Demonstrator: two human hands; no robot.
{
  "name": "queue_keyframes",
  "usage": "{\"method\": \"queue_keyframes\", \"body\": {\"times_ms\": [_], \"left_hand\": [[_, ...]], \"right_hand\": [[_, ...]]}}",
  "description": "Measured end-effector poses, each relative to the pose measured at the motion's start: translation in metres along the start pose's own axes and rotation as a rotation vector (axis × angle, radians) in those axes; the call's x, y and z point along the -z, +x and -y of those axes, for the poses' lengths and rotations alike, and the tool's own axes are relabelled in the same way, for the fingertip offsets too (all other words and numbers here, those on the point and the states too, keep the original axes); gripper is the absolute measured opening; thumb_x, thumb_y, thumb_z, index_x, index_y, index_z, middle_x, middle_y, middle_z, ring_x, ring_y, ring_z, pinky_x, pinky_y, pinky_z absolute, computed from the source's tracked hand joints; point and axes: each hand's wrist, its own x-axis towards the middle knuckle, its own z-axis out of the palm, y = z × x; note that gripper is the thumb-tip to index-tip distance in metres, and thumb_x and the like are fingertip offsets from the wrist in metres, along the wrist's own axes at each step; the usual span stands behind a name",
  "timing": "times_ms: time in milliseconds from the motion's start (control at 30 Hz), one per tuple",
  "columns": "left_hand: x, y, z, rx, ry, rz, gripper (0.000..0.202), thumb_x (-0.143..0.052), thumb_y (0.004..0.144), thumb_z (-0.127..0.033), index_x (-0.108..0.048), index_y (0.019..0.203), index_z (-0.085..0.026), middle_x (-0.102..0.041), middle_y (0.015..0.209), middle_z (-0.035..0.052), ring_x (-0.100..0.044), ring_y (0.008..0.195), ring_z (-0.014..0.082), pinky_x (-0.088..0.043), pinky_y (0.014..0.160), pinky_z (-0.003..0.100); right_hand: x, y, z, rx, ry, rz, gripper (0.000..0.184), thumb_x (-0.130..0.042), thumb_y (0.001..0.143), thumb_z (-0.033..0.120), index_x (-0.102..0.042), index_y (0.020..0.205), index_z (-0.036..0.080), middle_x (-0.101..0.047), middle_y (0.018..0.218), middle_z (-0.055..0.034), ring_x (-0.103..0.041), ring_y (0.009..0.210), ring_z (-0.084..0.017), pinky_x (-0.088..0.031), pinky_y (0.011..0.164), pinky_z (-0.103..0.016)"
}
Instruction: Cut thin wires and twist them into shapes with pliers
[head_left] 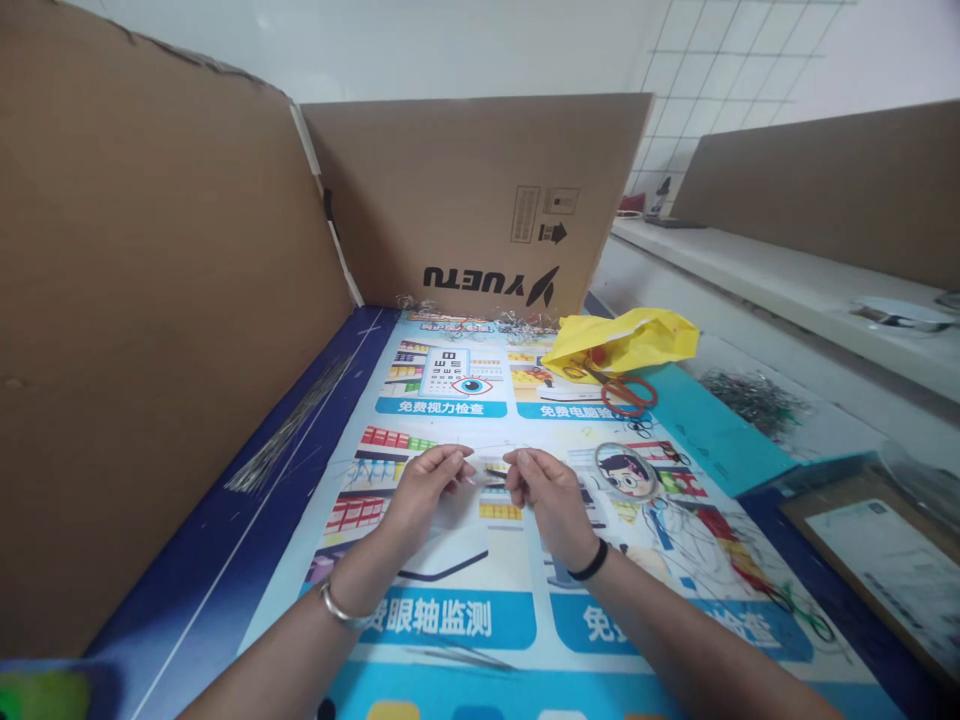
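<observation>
My left hand (pixel 433 482) is closed in a pinch, thumb against the forefinger, above the middle of the printed poster (pixel 450 570). Facing it a short way off, my right hand (pixel 546 490) pinches in the same manner. A very thin, pale wire (pixel 491 446) runs faintly in the gap from one set of fingertips to the other. A small dark pointed shape shows below it by the right fingers; whether it is held or printed I cannot tell. Right of my right hand lies a round clear dish (pixel 627 472).
Orange-handled scissors (pixel 628 394) lie by a yellow bag (pixel 637 338). A bundle of thin wires (pixel 292 425) rests at left, red and yellow threads (pixel 735 550) at right. Tangled wire (pixel 750 400) sits beyond a teal sheet (pixel 716 425). Cardboard walls (pixel 465 180) stand behind and left.
</observation>
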Motion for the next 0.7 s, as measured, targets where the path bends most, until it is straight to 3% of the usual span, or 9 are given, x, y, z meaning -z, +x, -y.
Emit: {"method": "queue_keyframes", "body": {"times_ms": [300, 467, 700], "left_hand": [[-0.0052, -0.0072, -0.0071, 0.004, -0.186, 0.142, 0.021, -0.058, 0.082, -0.035, -0.061, 0.093, -0.019, -0.056, 0.066, -0.0003, -0.052, 0.068, 0.0121, -0.037, 0.068, 0.024], [-0.0042, -0.0071, -0.0101, 0.036, -0.143, 0.226, 0.021, -0.058, 0.082, -0.036, -0.063, 0.087, -0.017, -0.05, 0.06, -0.0011, -0.046, 0.061, 0.011, -0.033, 0.062, 0.023], [0.001, -0.0009, -0.0056, 0.017, -0.081, 0.169, 0.022, -0.056, 0.081, -0.038, -0.062, 0.086, -0.017, -0.043, 0.054, -0.0038, -0.039, 0.052, 0.0089, -0.027, 0.052, 0.022]], "right_hand": [[-0.0014, -0.0001, 0.0004, -0.08, -0.043, 0.015, 0.032, -0.055, 0.081, 0.047, -0.063, 0.087, 0.016, -0.058, 0.055, 0.0014, -0.044, 0.043, -0.008, -0.034, 0.043, -0.021], [0.0004, -0.0015, -0.0024, -0.063, -0.079, 0.086, 0.032, -0.053, 0.083, 0.046, -0.064, 0.089, 0.016, -0.057, 0.053, 0.0021, -0.043, 0.041, -0.007, -0.032, 0.041, -0.019], [-0.0005, 0.0, 0.002, -0.02, -0.302, 0.248, 0.031, -0.05, 0.084, 0.044, -0.065, 0.084, 0.017, -0.061, 0.062, 0.0007, -0.047, 0.046, -0.008, -0.037, 0.045, -0.02]]}}
